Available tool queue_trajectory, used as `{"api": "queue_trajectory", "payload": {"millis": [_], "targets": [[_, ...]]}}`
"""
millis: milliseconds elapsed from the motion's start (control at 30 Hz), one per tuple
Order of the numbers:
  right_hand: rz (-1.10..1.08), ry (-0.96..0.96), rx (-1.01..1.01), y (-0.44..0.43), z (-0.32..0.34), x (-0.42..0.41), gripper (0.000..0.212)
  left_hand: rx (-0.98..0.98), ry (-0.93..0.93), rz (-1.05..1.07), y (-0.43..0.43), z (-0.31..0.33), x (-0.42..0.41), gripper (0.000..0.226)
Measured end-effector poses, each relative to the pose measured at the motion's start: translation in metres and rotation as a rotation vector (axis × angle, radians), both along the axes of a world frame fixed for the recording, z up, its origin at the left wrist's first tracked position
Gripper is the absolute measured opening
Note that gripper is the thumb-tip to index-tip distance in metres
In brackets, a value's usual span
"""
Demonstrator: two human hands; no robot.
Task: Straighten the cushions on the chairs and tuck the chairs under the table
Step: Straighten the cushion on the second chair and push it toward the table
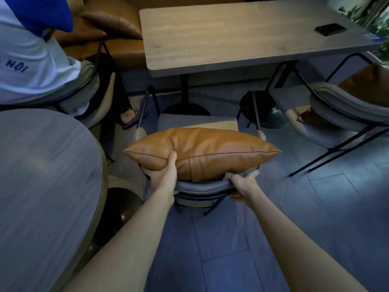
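Note:
A tan leather cushion (202, 151) rests on top of the curved grey backrest (202, 186) of the chair directly in front of me. My left hand (163, 172) grips the cushion's near left edge, thumb on top. My right hand (240, 184) is closed around the backrest's right side. The chair's seat (195, 121) points toward the rectangular wooden table (242, 34), with its front edge short of the table's near edge. A second chair (345, 110) with another tan cushion (368, 81) stands at the right, angled away from the table.
A round grey table (46, 186) is close on my left. A seated person in a white shirt (31, 55) occupies a chair at upper left. A tan bench with a cushion (113, 22) runs behind the table. A dark phone (330, 29) lies on the tabletop. Black table bases (263, 108) stand on the floor.

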State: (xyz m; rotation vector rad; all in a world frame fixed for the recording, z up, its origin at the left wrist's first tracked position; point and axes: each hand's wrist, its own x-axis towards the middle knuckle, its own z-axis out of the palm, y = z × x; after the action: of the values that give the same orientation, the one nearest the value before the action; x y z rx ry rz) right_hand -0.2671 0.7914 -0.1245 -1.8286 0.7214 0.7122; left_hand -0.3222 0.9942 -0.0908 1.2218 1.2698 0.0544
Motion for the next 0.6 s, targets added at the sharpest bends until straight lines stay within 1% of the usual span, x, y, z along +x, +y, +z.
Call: {"api": "queue_trajectory", "payload": {"millis": [100, 233, 367, 467, 533, 600], "targets": [[0.036, 0.004, -0.02, -0.004, 0.002, 0.022, 0.096, 0.0, 0.004, -0.013, -0.004, 0.0, 0.019, 0.12], [0.032, -0.031, -0.013, -0.007, 0.004, 0.053, 0.1, -0.046, -0.004, -0.033, -0.008, 0.003, 0.047, 0.118], [0.038, -0.056, -0.011, -0.018, 0.005, 0.085, 0.078, -0.1, -0.022, -0.029, -0.02, 0.0, 0.07, 0.121], [0.062, -0.055, -0.021, -0.03, 0.006, 0.104, 0.074, -0.101, -0.006, -0.023, -0.033, -0.002, 0.084, 0.124], [0.081, -0.06, -0.027, -0.036, 0.006, 0.116, 0.067, -0.106, 0.015, -0.031, -0.041, 0.0, 0.093, 0.122], [0.075, -0.079, -0.039, -0.041, 0.005, 0.126, 0.047, -0.137, 0.017, -0.055, -0.047, 0.0, 0.101, 0.117]]}}
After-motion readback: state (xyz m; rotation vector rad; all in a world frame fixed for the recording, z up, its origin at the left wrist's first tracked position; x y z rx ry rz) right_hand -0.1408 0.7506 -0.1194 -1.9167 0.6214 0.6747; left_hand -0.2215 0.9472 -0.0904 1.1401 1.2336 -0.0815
